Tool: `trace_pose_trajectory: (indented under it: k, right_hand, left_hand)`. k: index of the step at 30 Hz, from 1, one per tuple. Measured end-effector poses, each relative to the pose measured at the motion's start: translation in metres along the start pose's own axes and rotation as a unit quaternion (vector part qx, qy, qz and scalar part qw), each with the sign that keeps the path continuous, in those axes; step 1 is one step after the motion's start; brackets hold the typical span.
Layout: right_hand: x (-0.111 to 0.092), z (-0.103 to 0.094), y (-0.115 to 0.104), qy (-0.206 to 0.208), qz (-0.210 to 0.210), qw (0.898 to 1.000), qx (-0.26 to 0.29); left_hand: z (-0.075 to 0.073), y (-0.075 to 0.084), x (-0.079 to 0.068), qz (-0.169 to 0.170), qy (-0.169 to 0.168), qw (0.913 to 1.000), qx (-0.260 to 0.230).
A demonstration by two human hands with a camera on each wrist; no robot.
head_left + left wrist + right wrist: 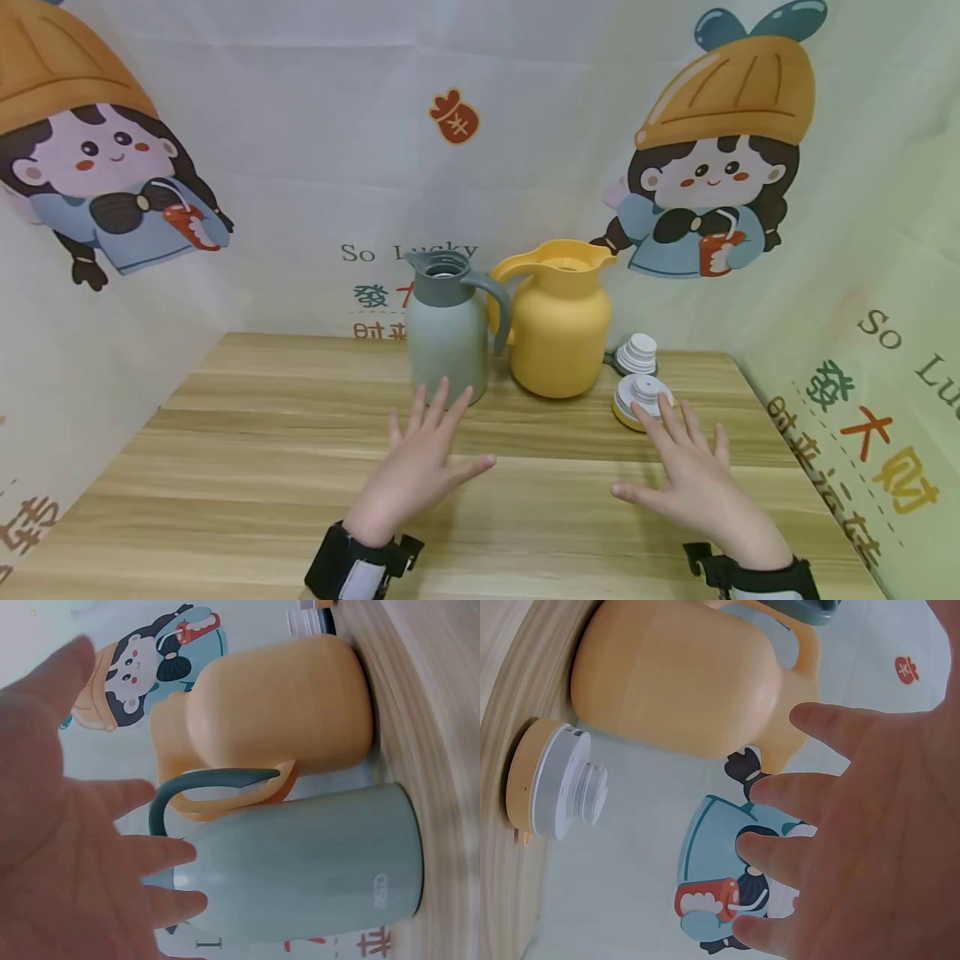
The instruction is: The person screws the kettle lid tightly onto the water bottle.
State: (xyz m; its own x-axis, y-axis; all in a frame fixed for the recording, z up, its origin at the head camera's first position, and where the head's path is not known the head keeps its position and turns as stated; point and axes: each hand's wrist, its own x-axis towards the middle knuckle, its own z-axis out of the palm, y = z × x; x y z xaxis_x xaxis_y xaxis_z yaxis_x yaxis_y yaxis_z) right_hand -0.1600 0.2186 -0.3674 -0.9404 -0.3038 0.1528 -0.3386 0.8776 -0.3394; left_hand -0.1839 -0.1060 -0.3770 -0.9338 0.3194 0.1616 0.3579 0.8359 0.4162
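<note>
A grey-green thermos jug (447, 333) stands upright near the back of the table, its top uncovered and its handle to the right. Right beside it is a yellow thermos jug (562, 333), also lidless, with its handle on the left. Two lids lie upside down to the right: a white one with a yellow rim (643, 398) in front, a white one with a dark grey rim (637, 356) behind. My left hand (420, 467) is spread in front of the green jug, holding nothing. Fingers apart, my right hand (693, 479) hovers by the yellow-rimmed lid, also holding nothing.
The wooden table (262, 467) meets a printed cloth backdrop (315, 167) at the back and on both sides. Cartoon figures and lettering cover the cloth. Each wrist carries a black strap (348, 562).
</note>
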Motion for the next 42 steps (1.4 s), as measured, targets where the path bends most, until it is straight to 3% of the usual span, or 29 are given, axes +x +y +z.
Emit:
trace_pose_trajectory:
  k: [5, 10, 15, 17, 22, 24, 32, 37, 42]
  right_hand:
    - [0.0, -0.001, 0.001, -0.001, 0.004, 1.0, 0.004]
    - [-0.001, -0.001, 0.001, -0.004, 0.008, 1.0, 0.009]
    - [-0.001, -0.003, 0.002, 0.003, 0.007, 1.0, 0.014]
    - [-0.001, -0.004, 0.002, 0.006, 0.005, 1.0, 0.014]
    - [0.0, -0.008, 0.001, 0.008, -0.001, 1.0, 0.012]
    - [0.0, -0.008, 0.0, 0.009, -0.005, 1.0, 0.015]
    - [0.0, -0.002, -0.004, 0.022, -0.027, 0.999, 0.036]
    - [0.001, 0.003, -0.007, 0.024, -0.035, 0.998, 0.045]
    - [0.004, 0.008, -0.01, 0.029, -0.045, 0.997, 0.056]
  left_hand:
    - [0.003, 0.0, 0.009, 0.01, 0.049, 0.9939, -0.098]
    - [0.003, 0.003, 0.022, 0.009, 0.099, 0.9726, -0.21]
    - [0.001, 0.009, 0.045, 0.012, 0.15, 0.9365, -0.317]
    - [-0.001, 0.011, 0.055, 0.02, 0.168, 0.9182, -0.359]
    - [-0.006, 0.02, 0.077, 0.013, 0.2, 0.8779, -0.435]
    - [-0.007, 0.023, 0.086, 0.005, 0.212, 0.8666, -0.452]
    - [-0.009, 0.037, 0.117, -0.036, 0.231, 0.8471, -0.477]
    - [-0.007, 0.04, 0.129, -0.075, 0.236, 0.837, -0.488]
    - [-0.003, 0.038, 0.139, -0.087, 0.225, 0.8223, -0.515]
